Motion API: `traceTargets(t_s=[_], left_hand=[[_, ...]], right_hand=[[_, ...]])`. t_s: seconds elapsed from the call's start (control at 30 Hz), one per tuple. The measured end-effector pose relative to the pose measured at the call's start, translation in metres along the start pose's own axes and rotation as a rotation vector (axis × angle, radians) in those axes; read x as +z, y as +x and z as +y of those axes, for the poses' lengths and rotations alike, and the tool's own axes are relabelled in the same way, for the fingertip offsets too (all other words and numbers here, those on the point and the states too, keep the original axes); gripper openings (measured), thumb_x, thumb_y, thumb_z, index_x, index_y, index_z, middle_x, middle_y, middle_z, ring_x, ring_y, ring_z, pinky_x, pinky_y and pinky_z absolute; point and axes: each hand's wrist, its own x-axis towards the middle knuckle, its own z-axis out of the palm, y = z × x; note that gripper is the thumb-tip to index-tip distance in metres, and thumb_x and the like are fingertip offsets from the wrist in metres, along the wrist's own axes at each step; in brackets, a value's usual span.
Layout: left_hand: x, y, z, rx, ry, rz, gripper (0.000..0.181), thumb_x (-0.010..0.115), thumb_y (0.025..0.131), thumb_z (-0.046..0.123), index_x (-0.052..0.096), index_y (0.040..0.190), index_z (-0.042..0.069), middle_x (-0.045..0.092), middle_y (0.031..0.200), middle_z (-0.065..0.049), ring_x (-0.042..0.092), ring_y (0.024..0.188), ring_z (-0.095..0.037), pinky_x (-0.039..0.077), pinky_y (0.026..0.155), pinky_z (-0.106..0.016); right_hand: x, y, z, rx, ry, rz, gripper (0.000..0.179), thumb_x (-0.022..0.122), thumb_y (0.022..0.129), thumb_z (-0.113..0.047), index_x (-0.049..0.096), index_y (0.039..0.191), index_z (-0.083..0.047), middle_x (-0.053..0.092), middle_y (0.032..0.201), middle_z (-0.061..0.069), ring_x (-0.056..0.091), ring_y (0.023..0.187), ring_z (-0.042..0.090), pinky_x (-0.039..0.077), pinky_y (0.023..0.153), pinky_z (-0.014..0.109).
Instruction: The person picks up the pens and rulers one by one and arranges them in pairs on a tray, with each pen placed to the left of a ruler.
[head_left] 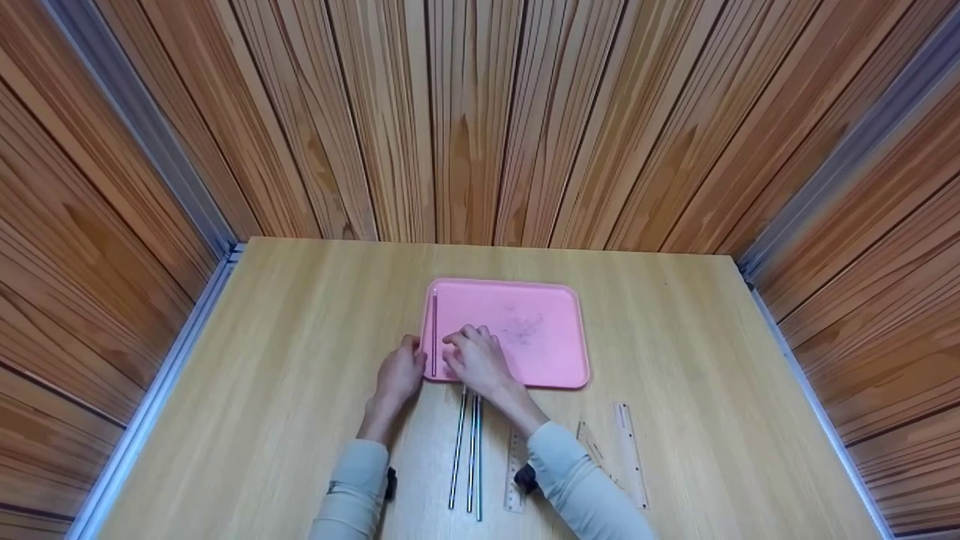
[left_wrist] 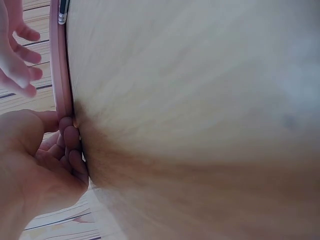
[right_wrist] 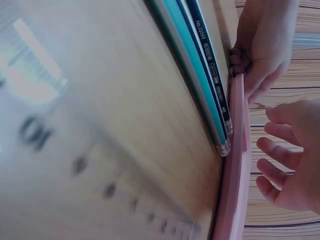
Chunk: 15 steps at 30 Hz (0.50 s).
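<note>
My left hand (head_left: 400,373) is at the left edge of a pink tray (head_left: 555,360). In the left wrist view its thumb and curled fingers pinch the tray's rim. My right hand (head_left: 480,362) hovers over the left part of the tray, its fingers spread and slightly bent, holding nothing. A single pencil (head_left: 434,334) lies lengthwise inside the tray along its left side, between the two hands. Three more pencils (head_left: 459,450) lie side by side on the table below the tray; the right wrist view shows a teal pencil (right_wrist: 195,75) and a dark one (right_wrist: 205,47) with their ends by the rim.
A clear ruler (head_left: 514,480) lies beside the right forearm. Partly under the right sleeve is a clear set square (head_left: 590,444), with another clear ruler (head_left: 631,454) farther right. Wood-panelled walls (head_left: 465,120) enclose the wooden table (head_left: 315,315) at the back and sides.
</note>
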Motion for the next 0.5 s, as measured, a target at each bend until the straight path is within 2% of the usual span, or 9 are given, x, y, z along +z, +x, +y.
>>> traceTargets(t_s=[0.13,0.27,0.5], left_hand=[[0.0,0.0,0.001,-0.043,-0.004,-0.027,0.031,0.054,0.102,0.014,0.055,0.129,0.0,0.07,0.115,-0.02,0.068,0.106,-0.032,0.055,0.09,-0.045],[0.0,0.001,0.002,-0.031,0.021,-0.028,0.032,0.053,0.101,0.014,0.055,0.13,-0.001,0.07,0.114,-0.02,0.069,0.104,-0.032,0.055,0.088,-0.045],[-0.001,0.002,0.003,-0.043,0.007,-0.024,0.03,0.054,0.101,0.013,0.055,0.128,0.0,0.07,0.111,-0.018,0.069,0.097,-0.028,0.056,0.084,-0.042]], right_hand=[[-0.008,-0.01,0.004,-0.01,-0.02,-0.015,0.031,0.066,0.094,-0.029,0.068,0.123,-0.016,0.064,0.113,0.002,0.052,0.101,0.021,0.043,0.088,0.036],[-0.016,-0.017,0.009,-0.027,-0.046,0.009,0.03,0.066,0.094,-0.029,0.069,0.121,-0.015,0.066,0.113,0.004,0.052,0.101,0.023,0.042,0.089,0.038],[-0.026,-0.031,0.018,-0.029,-0.053,0.027,0.031,0.07,0.092,-0.027,0.069,0.12,-0.014,0.067,0.115,0.006,0.054,0.104,0.025,0.043,0.092,0.041]])
